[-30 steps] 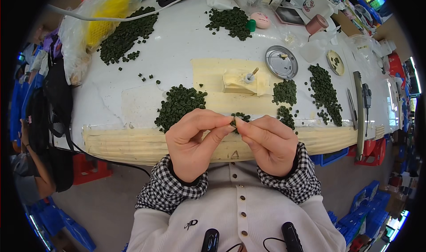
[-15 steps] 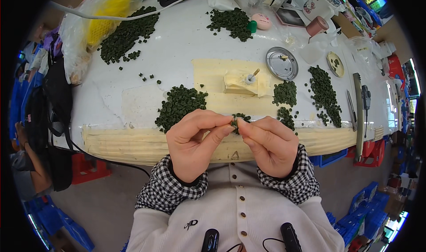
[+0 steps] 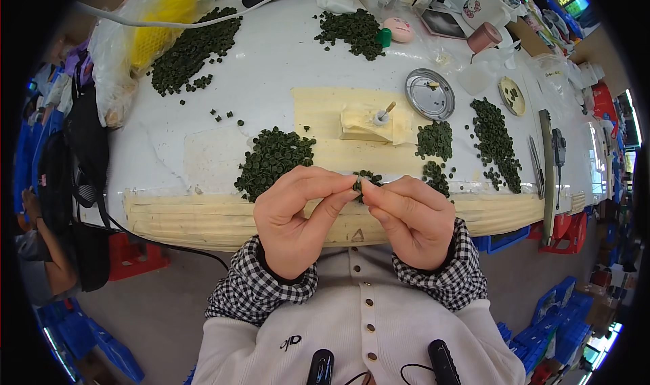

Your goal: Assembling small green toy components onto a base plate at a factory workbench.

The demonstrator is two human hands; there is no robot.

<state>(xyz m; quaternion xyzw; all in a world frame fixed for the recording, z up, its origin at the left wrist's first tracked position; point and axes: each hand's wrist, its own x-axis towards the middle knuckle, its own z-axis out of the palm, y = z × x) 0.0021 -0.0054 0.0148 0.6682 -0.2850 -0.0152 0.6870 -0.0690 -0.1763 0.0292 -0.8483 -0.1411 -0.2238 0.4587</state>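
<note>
Just above the table's taped front edge, my left hand (image 3: 298,216) and my right hand (image 3: 413,221) meet fingertip to fingertip. Both are closed in a pinch around a small dark green part (image 3: 357,186), mostly hidden by the fingers. A little heap of like green parts (image 3: 370,176) shows right behind the fingertips. Left of them lies a larger pile of small dark green round parts (image 3: 274,160). Beyond my hands stands a tape-covered block (image 3: 365,129) with a short brown stick (image 3: 390,107) upright in a whitish holder.
To the right lie more green piles (image 3: 496,141), a round metal tin lid (image 3: 429,95), a small round dish (image 3: 512,96) and tweezers (image 3: 536,161). Farther back are a pink round object (image 3: 399,31), a cup (image 3: 485,38) and a plastic bag (image 3: 118,67). A cable (image 3: 196,27) crosses the far left.
My hands hold nearly the same pinch, with only slight movement at the fingertips. The table view has shifted very slightly.
</note>
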